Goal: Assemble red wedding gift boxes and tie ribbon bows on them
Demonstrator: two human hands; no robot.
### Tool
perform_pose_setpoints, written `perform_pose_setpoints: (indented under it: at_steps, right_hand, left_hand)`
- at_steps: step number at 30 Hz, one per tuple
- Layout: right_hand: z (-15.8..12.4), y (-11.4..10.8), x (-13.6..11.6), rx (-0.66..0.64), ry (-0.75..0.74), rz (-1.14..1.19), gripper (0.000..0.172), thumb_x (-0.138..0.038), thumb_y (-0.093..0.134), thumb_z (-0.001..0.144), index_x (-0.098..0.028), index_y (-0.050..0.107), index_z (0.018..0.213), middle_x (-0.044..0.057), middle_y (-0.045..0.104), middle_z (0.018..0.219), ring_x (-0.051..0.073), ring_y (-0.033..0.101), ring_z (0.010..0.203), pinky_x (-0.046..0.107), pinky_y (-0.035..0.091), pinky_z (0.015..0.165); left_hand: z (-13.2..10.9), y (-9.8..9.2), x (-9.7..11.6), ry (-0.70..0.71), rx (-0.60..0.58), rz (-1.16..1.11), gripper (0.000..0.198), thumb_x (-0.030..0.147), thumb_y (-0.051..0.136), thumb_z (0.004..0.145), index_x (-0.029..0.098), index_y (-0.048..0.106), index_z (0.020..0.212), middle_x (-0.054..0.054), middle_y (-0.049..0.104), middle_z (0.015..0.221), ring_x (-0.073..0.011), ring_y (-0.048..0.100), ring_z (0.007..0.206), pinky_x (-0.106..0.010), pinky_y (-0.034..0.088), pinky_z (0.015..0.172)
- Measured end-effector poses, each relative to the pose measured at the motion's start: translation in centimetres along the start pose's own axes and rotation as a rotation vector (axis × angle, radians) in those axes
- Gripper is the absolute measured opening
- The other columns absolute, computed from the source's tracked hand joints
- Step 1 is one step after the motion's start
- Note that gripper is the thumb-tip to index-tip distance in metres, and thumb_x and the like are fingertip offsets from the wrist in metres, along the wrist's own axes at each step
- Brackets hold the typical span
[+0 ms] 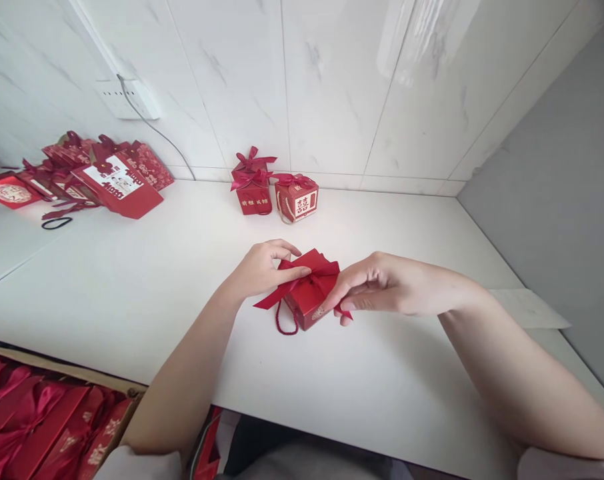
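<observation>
A small red gift box (308, 308) sits on the white table in front of me, a dark red ribbon bow (324, 269) tied over its top. My left hand (265, 270) is at the box's left side, its thumb pressed on the bow near the knot and its fingers curled behind the left loop. On the right, my right hand (382, 287) pinches a ribbon tail (349, 315) between thumb and fingers, over the box's right edge. A twisted red cord handle (279, 323) hangs from the box's left side onto the table.
Boxes with bows, one a red box (255, 200) and another a red-and-white box (297, 200), stand by the tiled wall. Several red gift bags (119, 183) lie at the back left. A carton (132, 390) of ribboned red boxes is at the lower left. A cable (157, 132) hangs from the wall socket (127, 100).
</observation>
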State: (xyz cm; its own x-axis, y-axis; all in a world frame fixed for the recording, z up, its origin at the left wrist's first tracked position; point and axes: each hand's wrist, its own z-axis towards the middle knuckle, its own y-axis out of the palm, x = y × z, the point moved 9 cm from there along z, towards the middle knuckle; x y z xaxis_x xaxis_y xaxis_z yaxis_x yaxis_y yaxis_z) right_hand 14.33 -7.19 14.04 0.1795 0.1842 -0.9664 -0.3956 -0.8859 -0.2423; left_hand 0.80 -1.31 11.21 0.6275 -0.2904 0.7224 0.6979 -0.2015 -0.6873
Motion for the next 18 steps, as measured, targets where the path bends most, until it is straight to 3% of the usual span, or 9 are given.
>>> perform_pose_setpoints:
  at_steps: [5,12,18]
  right_hand:
    - [0.8,-2.4,1.6,0.185,0.004,0.095,0.026,-0.035,0.063,0.086,-0.016,0.074,0.099,0.006,0.071,0.088,0.016,0.063,0.078,0.034,0.053,0.080]
    - [1.7,-2.9,6.0,0.116,0.195,-0.073,0.022,-0.029,0.060,0.084,-0.020,0.076,0.098,0.005,0.072,0.086,0.018,0.068,0.079,0.033,0.053,0.078]
    - [2.5,-2.7,8.1,0.064,0.221,0.019,0.025,-0.028,0.061,0.081,-0.017,0.075,0.098,0.006,0.071,0.090,0.019,0.069,0.077,0.034,0.054,0.078]
  left_hand:
    - [0.2,-1.4,-1.8,-0.088,0.145,0.038,0.039,0.059,0.066,0.073,0.020,0.070,0.070,-0.005,0.067,0.111,-0.0209,0.063,0.090,-0.033,0.049,0.079]
    - [0.2,-1.5,-3.2,-0.178,0.150,-0.012,0.043,0.062,0.065,0.072,0.020,0.071,0.076,-0.005,0.068,0.106,-0.0204,0.063,0.085,-0.031,0.050,0.070]
    - [0.2,-1.0,-3.3,-0.205,0.098,-0.080,0.044,0.062,0.065,0.072,0.019,0.071,0.079,-0.005,0.069,0.099,-0.0211,0.064,0.082,-0.032,0.051,0.070]
